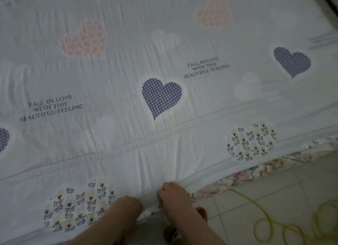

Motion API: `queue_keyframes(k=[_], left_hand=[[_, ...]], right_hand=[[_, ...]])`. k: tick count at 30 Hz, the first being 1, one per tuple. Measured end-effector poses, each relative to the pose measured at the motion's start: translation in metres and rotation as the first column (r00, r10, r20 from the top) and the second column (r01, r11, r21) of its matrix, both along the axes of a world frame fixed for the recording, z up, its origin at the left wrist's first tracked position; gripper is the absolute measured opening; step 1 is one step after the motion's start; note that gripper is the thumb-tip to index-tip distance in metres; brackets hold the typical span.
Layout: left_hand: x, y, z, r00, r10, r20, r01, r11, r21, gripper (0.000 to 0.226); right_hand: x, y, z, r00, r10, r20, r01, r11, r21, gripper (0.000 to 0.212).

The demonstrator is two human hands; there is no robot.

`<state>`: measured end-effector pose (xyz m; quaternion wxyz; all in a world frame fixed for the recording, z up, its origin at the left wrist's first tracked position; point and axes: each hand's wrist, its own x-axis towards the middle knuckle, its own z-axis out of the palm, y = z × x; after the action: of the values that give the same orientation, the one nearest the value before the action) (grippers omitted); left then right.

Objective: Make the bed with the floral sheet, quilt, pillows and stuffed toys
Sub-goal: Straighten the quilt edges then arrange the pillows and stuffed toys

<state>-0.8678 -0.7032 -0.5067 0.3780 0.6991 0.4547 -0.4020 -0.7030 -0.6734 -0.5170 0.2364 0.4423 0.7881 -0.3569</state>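
1. Your left hand (127, 206) sat at the near hem of the quilt (164, 43), knuckles up and fingers curled under the fabric edge, gripping it. The fingertips were hidden.
2. Your right hand (171, 194) was just beside it, apart by a narrow strip of cloth. Its fingers were bent over the same hem and pinched it.
3. Both forearms came in from the bottom of the view and angled up toward the hem.
4. The quilt was pale, near white, and printed with navy, pink and faint white hearts, round flower patches and lines of dark lettering. A navy dotted heart (161, 96) sat near the middle.
5. Fine creases fanned up the cloth from between your hands.
6. The quilt lay spread flat and filled most of the view, over the floral sheet (270, 164), which showed only as a strip under the hem on the right.
7. The near hem ran diagonally, low at the left and rising to the right, with two stitched lines parallel to it. The lettering read upright from your side, with the same tilt.
8. The tiled floor (296, 180) lay at lower right with a looped yellow cord (265, 217) on it.
9. A brown object (201, 212) showed under your right forearm. I cannot tell what it was.
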Motion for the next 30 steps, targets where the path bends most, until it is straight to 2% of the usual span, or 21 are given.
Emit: queue_keyframes(k=[2,4,7,10,12,14,16,19,22,23,26,27,28,30], left_hand=[[0.008,0.008,0.003,0.997,-0.078,-0.014,0.079,0.997,0.021,0.028],[0.019,0.02,0.01,0.996,-0.092,0.009,0.091,0.991,0.096,0.036],[0.052,0.046,0.016,0.986,-0.051,0.157,0.009,0.966,0.257,0.038],[0.099,0.068,0.02,0.934,-0.03,0.356,-0.108,0.926,0.361,0.034],[0.143,0.081,0.017,0.914,-0.043,0.403,-0.132,0.909,0.396,0.036],[0.179,0.089,0.007,0.925,-0.028,0.38,-0.148,0.892,0.426,0.038],[0.193,0.095,-0.001,0.95,0.006,0.313,-0.147,0.891,0.429,0.037],[0.208,0.102,-0.013,0.976,-0.011,0.219,-0.088,0.897,0.434,0.023],[0.21,0.098,-0.013,0.957,-0.05,0.285,-0.061,0.929,0.366,0.007],[0.212,0.095,-0.012,0.948,-0.085,0.307,-0.028,0.938,0.346,0.006],[0.214,0.094,-0.011,0.935,-0.137,0.326,0.033,0.952,0.304,0.011],[0.214,0.095,-0.014,0.934,-0.156,0.322,0.054,0.951,0.305,0.011],[0.223,0.1,-0.016,0.932,-0.184,0.312,0.086,0.949,0.303,0.011],[0.23,0.105,-0.02,0.937,-0.25,0.242,0.171,0.936,0.307,0.017]], right_hand=[[0.012,-0.003,0.005,0.991,-0.089,-0.101,0.088,0.996,-0.012,0.026],[0.027,-0.002,0.01,0.939,-0.263,-0.22,0.272,0.962,0.007,0.032],[0.068,0.011,0.014,0.876,-0.395,-0.276,0.458,0.861,0.222,0.038],[0.113,0.03,0.015,0.894,-0.417,-0.162,0.446,0.802,0.398,0.041],[0.145,0.042,0.009,0.905,-0.416,-0.094,0.406,0.775,0.484,0.037],[0.17,0.053,0.002,0.926,-0.37,-0.076,0.35,0.767,0.538,0.034],[0.175,0.066,0.003,0.951,-0.298,-0.086,0.297,0.796,0.528,0.034],[0.187,0.083,0.002,0.957,-0.265,-0.117,0.288,0.826,0.484,0.036],[0.191,0.08,0.004,0.958,-0.282,-0.061,0.282,0.873,0.398,0.023],[0.195,0.075,0.001,0.965,-0.262,-0.013,0.247,0.893,0.377,0.021],[0.203,0.063,-0.004,0.95,-0.312,0.014,0.298,0.917,0.264,0.019],[0.203,0.059,-0.004,0.941,-0.338,0.007,0.324,0.905,0.276,0.018],[0.209,0.056,-0.005,0.909,-0.412,-0.063,0.41,0.858,0.311,0.021],[0.21,0.051,-0.008,0.861,-0.472,-0.189,0.508,0.806,0.303,0.037]])
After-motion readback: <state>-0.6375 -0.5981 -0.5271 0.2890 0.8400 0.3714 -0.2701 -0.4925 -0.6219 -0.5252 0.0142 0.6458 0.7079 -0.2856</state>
